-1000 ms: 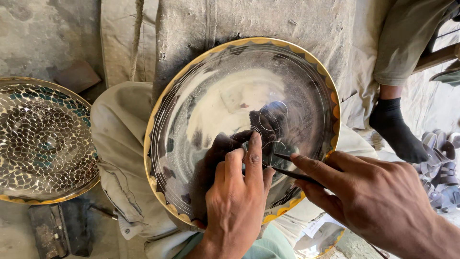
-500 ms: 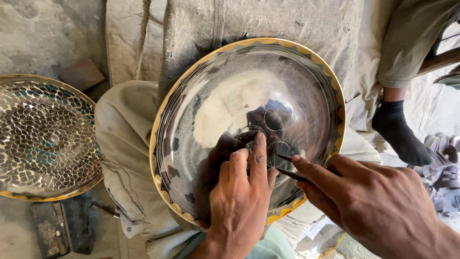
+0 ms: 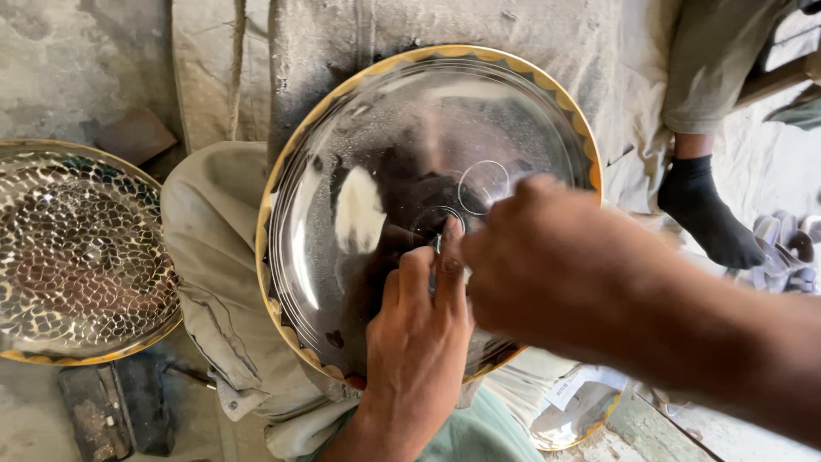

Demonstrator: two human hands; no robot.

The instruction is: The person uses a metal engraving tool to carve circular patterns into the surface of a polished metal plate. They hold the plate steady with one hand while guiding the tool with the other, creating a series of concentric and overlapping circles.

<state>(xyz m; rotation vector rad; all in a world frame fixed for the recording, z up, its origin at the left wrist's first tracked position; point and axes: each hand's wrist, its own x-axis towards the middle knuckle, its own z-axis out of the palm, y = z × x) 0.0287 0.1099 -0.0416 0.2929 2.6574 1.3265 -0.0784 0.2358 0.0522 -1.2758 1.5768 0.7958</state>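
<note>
A large shiny metal plate [image 3: 359, 171] with a gold scalloped rim rests tilted on my lap. Two small circles [image 3: 483, 186] are marked near its middle. My left hand [image 3: 419, 329] lies on the plate's lower half, its index finger stretched up to the smaller circle. My right hand [image 3: 556, 269] reaches in from the right, blurred, fingers curled just beside that fingertip. The thin dark tool it grips is almost wholly hidden behind the hand.
A second round plate [image 3: 81, 257] with a mosaic of small mirror pieces lies at the left. Another person's foot in a black sock [image 3: 710, 218] stands at the right, near sandals [image 3: 787, 244]. A dark block [image 3: 107, 411] sits bottom left; another plate's edge [image 3: 581, 419] shows below.
The view has closed in on the plate. My right hand has moved up and left over the plate's middle, now covering the dark tool. My left hand has stayed pressed in place.
</note>
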